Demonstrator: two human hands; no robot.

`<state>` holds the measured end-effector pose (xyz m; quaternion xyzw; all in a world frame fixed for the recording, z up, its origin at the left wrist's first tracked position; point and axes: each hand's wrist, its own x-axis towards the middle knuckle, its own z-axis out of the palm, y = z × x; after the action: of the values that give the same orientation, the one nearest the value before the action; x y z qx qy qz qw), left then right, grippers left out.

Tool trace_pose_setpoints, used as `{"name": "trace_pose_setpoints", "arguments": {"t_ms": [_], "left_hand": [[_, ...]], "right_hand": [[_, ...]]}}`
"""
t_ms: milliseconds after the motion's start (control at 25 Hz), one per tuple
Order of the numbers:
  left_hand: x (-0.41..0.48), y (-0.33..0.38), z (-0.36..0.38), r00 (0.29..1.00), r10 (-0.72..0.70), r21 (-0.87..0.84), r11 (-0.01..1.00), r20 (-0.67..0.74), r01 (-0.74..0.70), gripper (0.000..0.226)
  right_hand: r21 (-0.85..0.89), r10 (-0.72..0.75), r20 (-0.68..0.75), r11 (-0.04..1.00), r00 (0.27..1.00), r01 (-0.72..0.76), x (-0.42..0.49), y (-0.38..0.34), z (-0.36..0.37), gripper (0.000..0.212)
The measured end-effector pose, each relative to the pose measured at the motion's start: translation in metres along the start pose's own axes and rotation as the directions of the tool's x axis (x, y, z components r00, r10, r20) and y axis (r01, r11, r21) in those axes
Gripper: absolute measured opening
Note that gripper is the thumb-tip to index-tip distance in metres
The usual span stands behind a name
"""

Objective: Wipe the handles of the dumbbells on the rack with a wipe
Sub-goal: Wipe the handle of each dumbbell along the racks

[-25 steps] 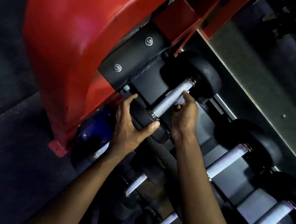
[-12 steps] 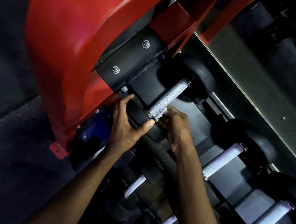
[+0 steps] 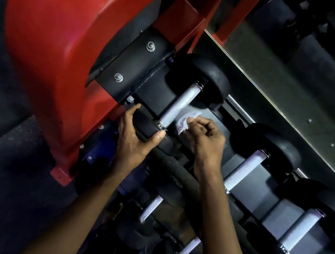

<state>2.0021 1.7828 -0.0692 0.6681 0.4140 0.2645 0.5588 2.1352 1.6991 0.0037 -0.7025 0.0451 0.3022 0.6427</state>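
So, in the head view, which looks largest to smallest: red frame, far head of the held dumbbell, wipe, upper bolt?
1. red frame
2. far head of the held dumbbell
3. wipe, partly hidden in the right hand
4. upper bolt

A second ago the right hand (image 3: 206,137) lay along the handle (image 3: 179,107) of the dumbbell (image 3: 204,78), fingertips reaching toward 1 o'clock. It then slid toward 7 o'clock to the near end, fingers wrapped round the handle. Now it has come off to the 4 o'clock side, so the whole handle shows bare. The crumpled white wipe (image 3: 186,120), mostly hidden before, shows pinched in the fingers just beside the handle.
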Motion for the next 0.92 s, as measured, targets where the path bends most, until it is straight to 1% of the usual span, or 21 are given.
{"name": "trace_pose_setpoints", "arguments": {"t_ms": [40,80,120,160,200,240,280,320,360,400,440,560,680,760,840,920], "left_hand": [[0.000,0.000,-0.001,1.000,-0.025,-0.002,1.000,0.009,0.025,0.093],[0.000,0.001,-0.001,0.999,-0.048,0.008,0.999,0.006,0.048,0.095],[-0.002,0.004,-0.002,0.998,-0.051,0.035,0.998,-0.021,0.052,0.096],[-0.005,0.009,-0.001,0.997,-0.015,0.083,0.996,-0.075,0.022,0.094],[-0.012,0.016,0.001,0.988,0.063,0.140,0.989,-0.140,-0.043,0.088],[-0.021,0.025,0.005,0.970,0.154,0.187,0.975,-0.188,-0.119,0.080],[-0.035,0.036,0.011,0.952,0.234,0.210,0.959,-0.195,-0.192,0.071],[-0.051,0.046,0.021,0.944,0.290,0.199,0.946,-0.158,-0.257,0.064],[-0.070,0.055,0.031,0.943,0.321,0.169,0.938,-0.087,-0.304,0.060],[-0.089,0.062,0.042,0.945,0.326,0.138,0.936,0.001,-0.323,0.059],[-0.106,0.066,0.053,0.944,0.317,0.116,0.938,0.086,-0.326,0.060],[-0.142,0.064,0.085,0.940,0.225,0.132,0.955,0.257,-0.265,0.069],[-0.160,0.056,0.108,0.928,0.106,0.221,0.956,0.356,-0.194,0.088],[-0.166,0.051,0.117,0.928,0.079,0.258,0.949,0.365,-0.182,0.096],[-0.166,0.049,0.123,0.937,0.079,0.279,0.943,0.340,-0.180,0.102],[-0.165,0.047,0.128,0.948,0.078,0.297,0.939,0.309,-0.174,0.108]], "right_hand": [[-0.063,-0.076,-0.010,0.995,0.997,0.075,0.001,-0.005,-0.009,0.007],[-0.180,-0.171,-0.010,0.969,0.985,0.166,0.003,-0.009,-0.020,0.006],[-0.321,-0.263,0.016,0.912,0.965,0.254,0.005,-0.014,-0.031,0.008],[-0.451,-0.332,0.056,0.833,0.942,0.320,0.006,-0.019,-0.042,0.011],[-0.558,-0.386,0.104,0.741,0.917,0.375,0.008,-0.023,-0.053,0.013],[-0.641,-0.437,0.155,0.638,0.886,0.426,0.010,-0.026,-0.065,0.015],[-0.703,-0.485,0.213,0.527,0.848,0.478,0.010,-0.030,-0.077,0.016],[-0.743,-0.521,0.272,0.420,0.809,0.521,0.010,-0.033,-0.088,0.016],[-0.764,-0.535,0.333,0.329,0.776,0.555,0.009,-0.034,-0.099,0.016],[-0.775,-0.528,0.386,0.259,0.757,0.576,0.008,-0.035,-0.110,0.017],[-0.785,-0.508,0.421,0.211,0.751,0.583,0.007,-0.034,-0.120,0.017],[-0.793,-0.443,0.500,0.112,0.744,0.599,0.004,-0.032,-0.147,0.018],[-0.778,-0.361,0.555,0.093,0.750,0.621,0.004,-0.029,-0.168,0.020],[-0.769,-0.323,0.579,0.088,0.749,0.633,0.006,-0.024,-0.177,0.021],[-0.770,-0.309,0.584,0.083,0.751,0.633,0.008,-0.016,-0.182,0.021],[-0.769,-0.300,0.595,0.055,0.745,0.636,0.012,-0.009,-0.183,0.022]]}}
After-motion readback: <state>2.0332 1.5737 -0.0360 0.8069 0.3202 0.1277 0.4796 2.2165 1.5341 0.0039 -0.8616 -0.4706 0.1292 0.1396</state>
